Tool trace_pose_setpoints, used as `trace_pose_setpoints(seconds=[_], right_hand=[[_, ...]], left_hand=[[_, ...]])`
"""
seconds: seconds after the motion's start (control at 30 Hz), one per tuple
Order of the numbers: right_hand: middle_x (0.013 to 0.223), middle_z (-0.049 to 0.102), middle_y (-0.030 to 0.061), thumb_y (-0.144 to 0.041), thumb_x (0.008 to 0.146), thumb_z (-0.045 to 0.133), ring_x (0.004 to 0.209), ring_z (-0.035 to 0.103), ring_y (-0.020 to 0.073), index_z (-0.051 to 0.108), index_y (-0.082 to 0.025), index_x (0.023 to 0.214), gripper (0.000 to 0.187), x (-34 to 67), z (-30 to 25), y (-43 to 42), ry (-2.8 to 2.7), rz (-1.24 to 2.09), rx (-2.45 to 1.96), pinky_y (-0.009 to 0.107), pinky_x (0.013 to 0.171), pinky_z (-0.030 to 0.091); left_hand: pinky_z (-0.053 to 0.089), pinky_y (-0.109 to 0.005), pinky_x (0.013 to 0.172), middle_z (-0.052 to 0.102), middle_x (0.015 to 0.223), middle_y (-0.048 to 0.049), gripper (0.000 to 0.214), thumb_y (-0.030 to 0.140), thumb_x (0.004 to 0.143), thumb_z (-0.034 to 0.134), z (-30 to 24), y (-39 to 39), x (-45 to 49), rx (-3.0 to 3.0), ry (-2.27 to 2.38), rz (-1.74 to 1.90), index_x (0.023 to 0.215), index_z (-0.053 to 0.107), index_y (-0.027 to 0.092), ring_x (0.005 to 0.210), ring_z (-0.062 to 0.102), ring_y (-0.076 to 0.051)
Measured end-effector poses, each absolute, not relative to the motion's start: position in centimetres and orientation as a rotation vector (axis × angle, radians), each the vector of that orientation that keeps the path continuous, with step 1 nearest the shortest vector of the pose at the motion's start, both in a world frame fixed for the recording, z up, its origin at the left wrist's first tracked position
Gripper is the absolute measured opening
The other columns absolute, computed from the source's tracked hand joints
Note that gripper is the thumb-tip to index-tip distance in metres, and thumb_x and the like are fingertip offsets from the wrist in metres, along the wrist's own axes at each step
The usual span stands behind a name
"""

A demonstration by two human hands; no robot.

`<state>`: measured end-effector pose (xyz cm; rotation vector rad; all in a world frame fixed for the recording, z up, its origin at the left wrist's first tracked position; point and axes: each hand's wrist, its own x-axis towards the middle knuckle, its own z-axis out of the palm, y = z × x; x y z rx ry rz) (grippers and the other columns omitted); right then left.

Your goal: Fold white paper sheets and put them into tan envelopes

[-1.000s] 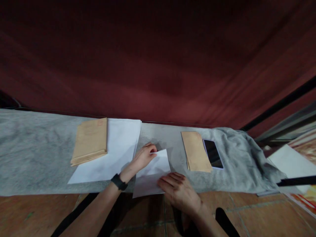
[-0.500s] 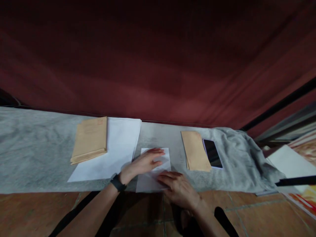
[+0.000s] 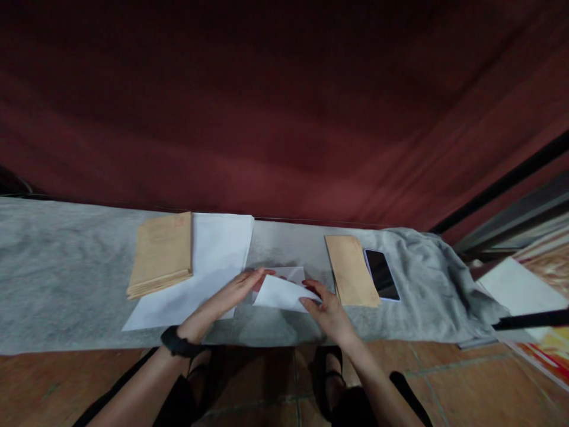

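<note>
A white sheet of paper [image 3: 281, 290] lies folded on the grey cloth-covered table [image 3: 62, 284], its near flap lifted up and over. My left hand [image 3: 235, 290] has its fingers stretched out along the sheet's left edge, touching it; a black band is on that wrist. My right hand [image 3: 326, 308] pinches the lifted flap at its right corner. A stack of white sheets [image 3: 213, 261] lies just left of the folded one.
A pile of brown envelopes [image 3: 162, 254] rests on the white stack's left part. A single brown envelope [image 3: 351, 270] and a dark phone [image 3: 381, 274] lie to the right. Dark red curtain hangs behind. Tiled floor shows below; papers [image 3: 518, 287] at far right.
The sheet was lying flat under both hands; now its near part is raised and folded away from me, and my right hand has moved up to the flap's right corner.
</note>
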<state>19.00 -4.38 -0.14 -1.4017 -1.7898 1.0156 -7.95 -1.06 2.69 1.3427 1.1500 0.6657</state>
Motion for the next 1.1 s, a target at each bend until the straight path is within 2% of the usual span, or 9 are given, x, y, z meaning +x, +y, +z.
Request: trace_pose_setpoints(seconds=[0.13,0.2,0.33,0.43,0.5,0.67,0.8,0.93,1.1], right_hand=[[0.096,0.07,0.0034,-0.038,0.089,0.064,0.079,0.066,0.0186,0.042,-0.021,0.148,0.065,17.8,-2.2,-2.4,-1.638,0.914,-1.453,0.032,0.073,0.056],[0.102,0.068,0.0052,-0.036,0.09,0.062,0.081,0.066,0.0187,0.036,-0.02,0.151,0.068,17.0,-2.9,-1.7,-1.627,0.857,-1.439,0.032,0.073,0.056],[0.127,0.061,0.0142,-0.027,0.091,0.055,0.108,0.065,0.0261,0.035,-0.02,0.152,0.065,15.5,-3.7,-1.4,-1.735,0.631,-1.465,0.04,0.09,0.056],[0.129,0.058,0.0151,-0.023,0.093,0.05,0.111,0.064,0.0286,0.032,-0.023,0.154,0.063,14.9,-3.8,-1.7,-1.85,0.514,-1.525,0.045,0.092,0.055],[0.131,0.056,0.0156,-0.022,0.094,0.048,0.112,0.064,0.0288,0.034,-0.022,0.153,0.061,14.8,-3.9,-1.9,-1.909,0.465,-1.548,0.045,0.092,0.055],[0.138,0.052,0.0169,-0.019,0.093,0.048,0.124,0.056,0.0279,0.043,-0.016,0.147,0.055,15.1,-4.5,-1.9,-1.988,0.35,-1.564,0.046,0.102,0.051],[0.129,0.058,0.0145,-0.021,0.09,0.055,0.123,0.054,0.028,0.053,-0.018,0.139,0.049,15.5,-4.7,-1.4,-1.992,0.324,-1.587,0.047,0.104,0.048],[0.12,0.062,0.0127,-0.021,0.086,0.06,0.115,0.057,0.0276,0.06,-0.017,0.132,0.046,15.7,-4.6,-0.9,-2.0,0.349,-1.607,0.044,0.103,0.048],[0.122,0.063,0.0129,-0.019,0.084,0.06,0.114,0.057,0.0279,0.059,-0.017,0.135,0.051,15.9,-4.5,-0.8,-2.034,0.341,-1.665,0.043,0.101,0.048]], left_hand=[[0.052,-0.037,0.091,0.075,0.112,-0.0091,0.069,0.064,0.084,0.062,3.6,-1.4,-8.2,1.136,1.248,0.786,0.136,0.06,0.019,0.108,0.067,-0.029],[0.052,-0.036,0.088,0.074,0.111,-0.0086,0.074,0.061,0.078,0.071,3.7,-1.6,-8.2,1.112,1.246,0.787,0.139,0.057,0.021,0.108,0.066,-0.029],[0.053,-0.037,0.084,0.072,0.11,-0.0093,0.071,0.065,0.088,0.054,2.6,-1.3,-8.7,1.066,1.231,0.821,0.144,0.05,0.02,0.103,0.067,-0.027],[0.054,-0.034,0.08,0.071,0.102,-0.0046,0.073,0.044,0.082,0.068,0.0,-0.5,-8.9,1.258,1.36,0.831,0.147,0.045,0.02,0.089,0.067,-0.021],[0.055,-0.035,0.08,0.07,0.102,-0.0036,0.072,0.027,0.077,0.068,-1.9,-0.2,-8.7,1.403,1.435,0.784,0.145,0.047,0.017,0.081,0.066,-0.019],[0.05,-0.041,0.105,0.063,0.13,-0.0079,0.066,0.005,0.077,0.053,-4.7,-0.4,-7.3,1.879,1.598,0.802,0.14,0.054,0.022,0.118,0.062,-0.024],[0.047,-0.042,0.11,0.059,0.136,-0.0117,0.059,0.006,0.079,0.054,-4.9,-0.7,-7.0,2.013,1.671,0.709,0.136,0.057,0.019,0.126,0.058,-0.026],[0.05,-0.042,0.103,0.065,0.125,-0.0105,0.047,0.015,0.079,0.066,-4.0,-0.6,-7.0,2.025,1.693,0.551,0.125,0.062,0.021,0.121,0.061,-0.028],[0.05,-0.042,0.097,0.067,0.11,-0.0085,0.034,0.018,0.072,0.075,-2.3,-0.5,-6.6,1.995,1.742,0.515,0.105,0.066,0.022,0.109,0.062,-0.028]])
